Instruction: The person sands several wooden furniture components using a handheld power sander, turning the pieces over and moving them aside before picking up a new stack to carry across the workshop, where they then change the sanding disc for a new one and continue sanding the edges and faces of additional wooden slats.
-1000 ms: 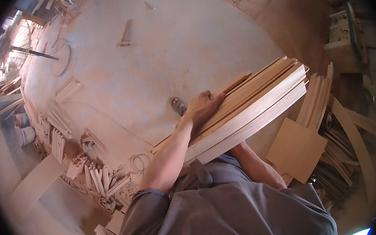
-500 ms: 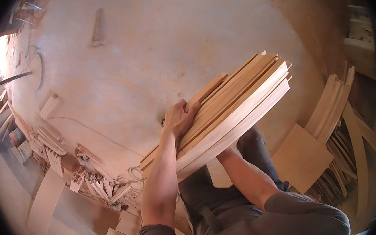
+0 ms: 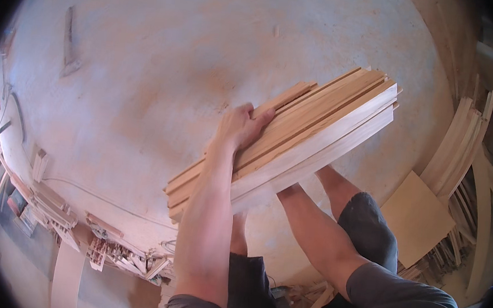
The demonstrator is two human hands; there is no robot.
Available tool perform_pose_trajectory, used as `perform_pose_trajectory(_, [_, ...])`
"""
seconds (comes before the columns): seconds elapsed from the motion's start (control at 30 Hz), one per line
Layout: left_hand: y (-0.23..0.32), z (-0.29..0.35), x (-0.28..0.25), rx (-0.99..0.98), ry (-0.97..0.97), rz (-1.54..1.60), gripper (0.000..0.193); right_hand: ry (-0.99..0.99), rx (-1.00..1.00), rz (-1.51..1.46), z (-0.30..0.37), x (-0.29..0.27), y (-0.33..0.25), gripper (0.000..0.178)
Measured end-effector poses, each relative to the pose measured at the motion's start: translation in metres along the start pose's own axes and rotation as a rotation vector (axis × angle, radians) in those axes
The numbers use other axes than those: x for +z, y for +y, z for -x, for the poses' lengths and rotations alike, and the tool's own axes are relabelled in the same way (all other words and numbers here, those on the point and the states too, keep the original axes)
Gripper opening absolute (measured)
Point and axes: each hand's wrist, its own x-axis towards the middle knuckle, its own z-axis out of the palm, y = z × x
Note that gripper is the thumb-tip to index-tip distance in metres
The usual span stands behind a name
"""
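Observation:
A thick bundle of pale wooden strips [image 3: 312,142] is held up in front of me, slanting from lower left to upper right. The strips lie side by side with uneven ends. My left hand [image 3: 242,125] grips the bundle's far edge, its thumb lying over the top strips. From the lower right my right forearm [image 3: 321,234] reaches in beneath the bundle. My right hand is hidden under the wood, so its fingers do not show.
Curved wooden pieces [image 3: 457,146] and a square tan board [image 3: 418,219] stand at the right. Scraps of wood [image 3: 132,258] line the lower left, with a thin cable [image 3: 102,200] on the dusty floor [image 3: 165,76]. A flat, narrow piece [image 3: 69,39] lies far left.
The bundle has turned to lie flatter across the view, its far end shifting right and its near end left. My view has swung, showing more of my legs.

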Motion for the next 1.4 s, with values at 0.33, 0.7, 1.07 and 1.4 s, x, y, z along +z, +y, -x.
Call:
perform_pose_trajectory(0.33, [0.061,-0.038,-0.053,-0.036,-0.029,-0.413,0.088,0.249,0.099,0.048,-0.069,0.052,-0.023,0.067])
perform_pose_trajectory(0.7, [-0.121,0.204,0.062,-0.221,0.437,0.116,0.063,0.083,0.116,0.943,0.024,-0.029,-0.188,0.041])
perform_pose_trajectory(1.07, [-0.234,0.601,0.233,-0.552,0.565,0.564,0.053,0.277,-0.072,1.564,0.229,0.058,-0.334,0.024])
perform_pose_trajectory(1.4, [-0.114,0.61,0.165,-0.267,0.543,0.555,0.033,0.027,-0.346,1.812,0.317,0.151,-0.352,0.024])
